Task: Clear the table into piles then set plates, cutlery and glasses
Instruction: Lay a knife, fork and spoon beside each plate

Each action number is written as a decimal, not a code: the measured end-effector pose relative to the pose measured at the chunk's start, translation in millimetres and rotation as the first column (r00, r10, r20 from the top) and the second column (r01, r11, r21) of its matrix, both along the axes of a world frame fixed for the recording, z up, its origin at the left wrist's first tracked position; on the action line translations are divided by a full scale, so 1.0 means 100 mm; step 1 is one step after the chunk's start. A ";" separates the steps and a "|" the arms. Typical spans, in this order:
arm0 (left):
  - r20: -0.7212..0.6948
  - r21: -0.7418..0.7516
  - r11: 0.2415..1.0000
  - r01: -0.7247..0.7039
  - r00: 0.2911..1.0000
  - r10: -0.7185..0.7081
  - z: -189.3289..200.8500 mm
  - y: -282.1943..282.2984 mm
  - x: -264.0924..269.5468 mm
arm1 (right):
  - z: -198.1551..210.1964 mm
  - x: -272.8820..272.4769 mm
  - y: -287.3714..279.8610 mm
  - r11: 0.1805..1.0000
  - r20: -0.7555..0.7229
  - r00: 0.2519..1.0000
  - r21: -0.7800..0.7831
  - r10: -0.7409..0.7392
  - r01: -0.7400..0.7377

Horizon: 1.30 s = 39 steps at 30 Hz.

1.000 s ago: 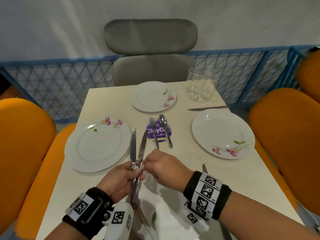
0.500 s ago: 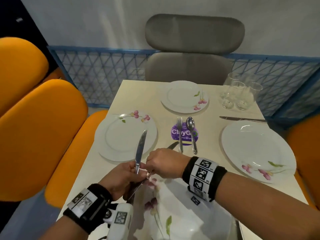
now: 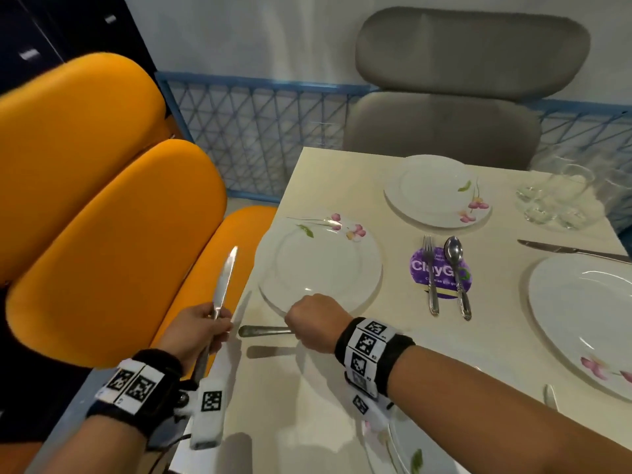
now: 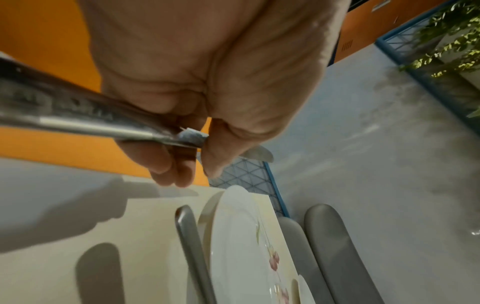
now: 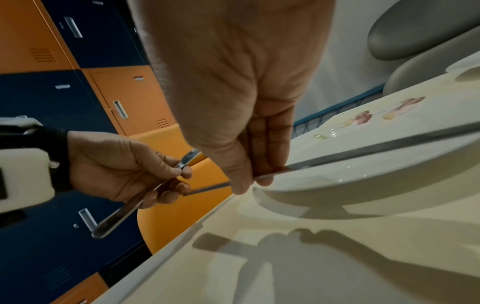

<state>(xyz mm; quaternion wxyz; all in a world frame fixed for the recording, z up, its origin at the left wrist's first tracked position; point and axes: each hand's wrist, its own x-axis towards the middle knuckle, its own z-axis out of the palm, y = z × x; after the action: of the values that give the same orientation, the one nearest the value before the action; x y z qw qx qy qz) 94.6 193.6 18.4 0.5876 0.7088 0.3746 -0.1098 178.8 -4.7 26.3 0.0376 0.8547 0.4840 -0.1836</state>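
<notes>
Setting a knife beside the left-hand plate

My right hand [image 3: 313, 321] pinches one knife [image 3: 265, 331] by its middle, holding it low and level just off the near rim of the flowered plate [image 3: 318, 265], apparently to lay it on the table [image 3: 444, 354] alongside. My left hand [image 3: 196, 331] grips a spare knife [image 3: 224, 280] by the handle, blade up and out past the table edge, which keeps it clear, ready for another setting.
</notes>
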 end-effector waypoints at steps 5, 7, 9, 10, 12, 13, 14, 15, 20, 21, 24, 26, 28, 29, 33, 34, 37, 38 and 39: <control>-0.012 -0.032 0.998 -0.058 0.998 0.057 -0.04 0.22 -0.04 | -0.04 -0.02 0.24 0.999 -0.014 0.999 -0.022 -0.038 0.037; -0.008 -0.060 0.997 -0.055 0.998 0.054 -0.06 0.26 -0.04 | -0.05 -0.02 0.33 0.997 -0.031 0.998 -0.045 -0.062 0.061; 0.002 -0.085 0.995 -0.053 0.999 0.053 -0.07 0.28 -0.03 | -0.06 -0.03 0.39 0.995 -0.035 0.996 -0.051 -0.084 0.082; 0.007 -0.095 0.994 -0.054 0.998 0.055 -0.07 0.28 -0.03 | -0.07 -0.02 0.42 0.995 -0.032 0.996 -0.050 -0.082 0.080; 0.013 -0.116 0.992 -0.056 0.998 0.058 -0.07 0.28 -0.02 | -0.09 -0.02 0.46 0.995 -0.032 0.996 -0.052 -0.083 0.081; 0.014 -0.128 0.990 -0.055 0.998 0.057 -0.06 0.28 -0.02 | -0.10 -0.02 0.48 0.995 -0.034 0.996 -0.056 -0.085 0.083; 0.015 -0.142 0.988 -0.054 0.998 0.057 -0.06 0.28 -0.01 | -0.11 -0.03 0.49 0.995 -0.038 0.996 -0.058 -0.087 0.084; 0.016 -0.155 0.987 -0.053 0.998 0.056 -0.05 0.28 -0.01 | -0.12 -0.03 0.50 0.994 -0.038 0.996 -0.068 -0.083 0.080; 0.021 -0.202 0.979 -0.040 0.999 0.046 -0.02 0.24 0.03 | -0.19 -0.09 0.54 0.993 -0.013 0.998 -0.102 -0.069 0.067; 0.024 -0.208 0.978 -0.030 0.999 0.036 -0.01 0.22 0.04 | -0.19 -0.10 0.55 0.993 -0.012 0.998 -0.102 -0.067 0.065; 0.035 -0.219 0.976 0.003 0.999 0.004 -0.01 0.18 0.07 | -0.17 -0.13 0.56 0.993 -0.008 0.999 -0.111 -0.032 0.031; 0.046 -0.223 0.974 0.036 0.999 -0.027 -0.01 0.16 0.08 | -0.14 -0.13 0.57 0.994 -0.019 1.000 -0.112 -0.022 0.019; 0.063 -0.237 0.969 0.062 0.997 -0.048 -0.02 0.14 0.09 | -0.13 -0.13 0.57 0.993 -0.028 0.999 -0.120 -0.022 0.018; 0.069 -0.246 0.967 0.065 0.996 -0.050 -0.03 0.14 0.10 | -0.14 -0.12 0.57 0.993 -0.032 0.999 -0.119 -0.022 0.019; 0.082 -0.264 0.961 0.083 0.995 -0.063 -0.05 0.12 0.13 | -0.14 -0.10 0.53 0.993 -0.028 0.999 -0.114 -0.043 0.040; 0.088 -0.266 0.960 0.092 0.994 -0.071 -0.04 0.12 0.14 | -0.13 -0.10 0.53 0.994 -0.022 0.998 -0.092 -0.060 0.057; 0.113 -0.271 0.956 0.115 0.990 -0.087 0.00 0.10 0.17 | -0.03 -0.07 0.54 0.987 0.045 0.996 0.147 -0.071 0.064; 0.127 -0.277 0.951 0.135 0.987 -0.103 0.02 0.09 0.19 | -0.03 -0.04 0.54 0.962 0.106 0.993 0.273 -0.044 0.013; 0.143 -0.275 0.946 0.171 0.980 -0.135 0.06 0.06 0.20 | -0.03 0.01 0.53 0.922 0.157 0.987 0.381 0.015 -0.074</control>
<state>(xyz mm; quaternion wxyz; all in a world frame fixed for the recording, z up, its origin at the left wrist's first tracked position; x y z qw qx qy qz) 114.7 199.5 24.0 0.6955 0.6486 0.2618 -0.1644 180.0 48.7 23.4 -0.0906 0.8456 0.5257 -0.0185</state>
